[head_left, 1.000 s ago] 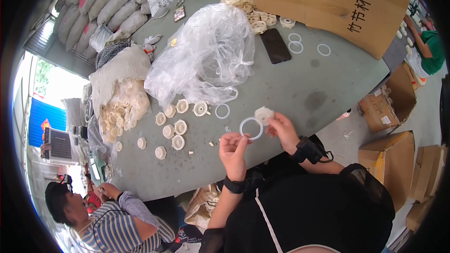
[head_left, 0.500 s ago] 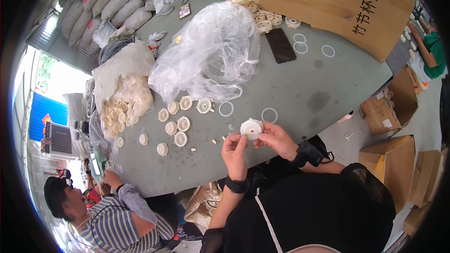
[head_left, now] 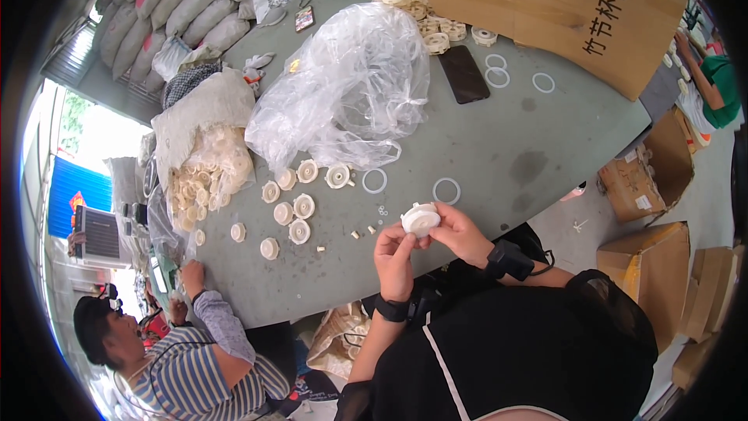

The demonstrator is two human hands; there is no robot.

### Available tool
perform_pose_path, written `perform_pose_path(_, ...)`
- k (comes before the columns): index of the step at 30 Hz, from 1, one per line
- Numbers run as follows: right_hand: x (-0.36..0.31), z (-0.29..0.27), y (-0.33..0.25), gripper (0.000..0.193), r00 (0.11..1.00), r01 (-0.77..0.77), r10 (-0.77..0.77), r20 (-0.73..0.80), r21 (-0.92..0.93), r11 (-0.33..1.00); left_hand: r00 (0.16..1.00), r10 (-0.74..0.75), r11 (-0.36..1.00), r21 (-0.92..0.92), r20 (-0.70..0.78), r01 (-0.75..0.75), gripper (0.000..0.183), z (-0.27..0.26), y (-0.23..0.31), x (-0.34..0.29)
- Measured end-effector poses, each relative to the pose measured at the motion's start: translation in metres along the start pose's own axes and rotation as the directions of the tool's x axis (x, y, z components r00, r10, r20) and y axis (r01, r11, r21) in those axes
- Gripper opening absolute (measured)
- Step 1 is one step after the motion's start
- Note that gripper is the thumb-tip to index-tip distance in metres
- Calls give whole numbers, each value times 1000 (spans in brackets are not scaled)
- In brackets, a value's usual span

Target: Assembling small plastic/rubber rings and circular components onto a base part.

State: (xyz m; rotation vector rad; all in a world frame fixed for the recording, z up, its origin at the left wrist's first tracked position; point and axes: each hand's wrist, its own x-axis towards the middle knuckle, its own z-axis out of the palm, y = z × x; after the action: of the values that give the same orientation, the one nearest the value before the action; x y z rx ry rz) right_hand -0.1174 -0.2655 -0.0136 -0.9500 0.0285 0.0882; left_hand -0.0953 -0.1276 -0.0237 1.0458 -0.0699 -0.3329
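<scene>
Above the near edge of the table I hold a round cream plastic lid (head_left: 421,220) between both hands, its broad face tilted up. My left hand (head_left: 396,259) pinches its lower left side, with thumb and fingers closed. On the other side my right hand (head_left: 461,235) grips the rim with its fingertips. Just beyond lie a translucent ring (head_left: 446,190), a second ring (head_left: 375,181), some tiny clear rings (head_left: 382,210) and small cream plugs (head_left: 355,234). Several similar cream lids (head_left: 303,205) are scattered to the left.
A crumpled clear plastic bag (head_left: 343,86) covers the table's middle. Farther back are a dark phone (head_left: 464,75), piled cream parts (head_left: 436,31) and a large cardboard sheet (head_left: 545,8). A sack of lids (head_left: 199,179) lies left, near a co-worker in a striped shirt (head_left: 195,366). Cartons (head_left: 643,281) stand right.
The lid has tilted in my hands; its central hole no longer shows. My left fingers have shifted under it. The co-worker's hand at left has moved up onto the table edge.
</scene>
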Motion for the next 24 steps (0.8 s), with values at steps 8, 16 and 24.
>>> perform_pose_path(8, -4, 5, -5, 27, 999, -34, 33, -11, -69, 997, 996, -84, 974, -214, -19, 79, 19, 7, 7, 1)
perform_pose_path(16, -1, 0, 12, 27, 990, -125, 140, -20, 342, 931, 994, -36, 992, -116, 101, 48, 22, -6, 2, -1)
perform_pose_path(24, -5, 11, 11, 21, 992, -122, 123, 29, -30, 992, 995, -94, 952, -287, 45, 103, 12, -9, 4, -6)
